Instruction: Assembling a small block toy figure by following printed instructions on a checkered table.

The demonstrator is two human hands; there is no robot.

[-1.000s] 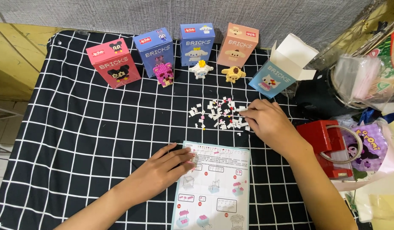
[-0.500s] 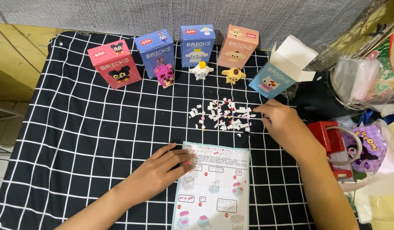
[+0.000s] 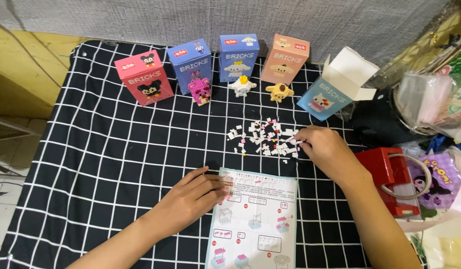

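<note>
A scatter of small white and pink bricks (image 3: 264, 137) lies on the black checked cloth (image 3: 116, 154). My right hand (image 3: 326, 149) rests at the pile's right edge, fingertips pinching among the bricks; whether a brick sits between them is too small to tell. My left hand (image 3: 193, 198) lies flat on the cloth with its fingertips on the upper left corner of a printed instruction sheet (image 3: 254, 221).
Four upright boxes stand at the back: pink (image 3: 143, 78), blue (image 3: 189, 65), blue (image 3: 238, 56), peach (image 3: 284, 58). Three small built figures (image 3: 242, 85) stand before them. An open light-blue box (image 3: 335, 89) tilts at the right. A red object (image 3: 387, 175) and bags crowd the right edge.
My right hand has slid from over the pile's right part to its right edge. The left hand has stayed on the sheet.
</note>
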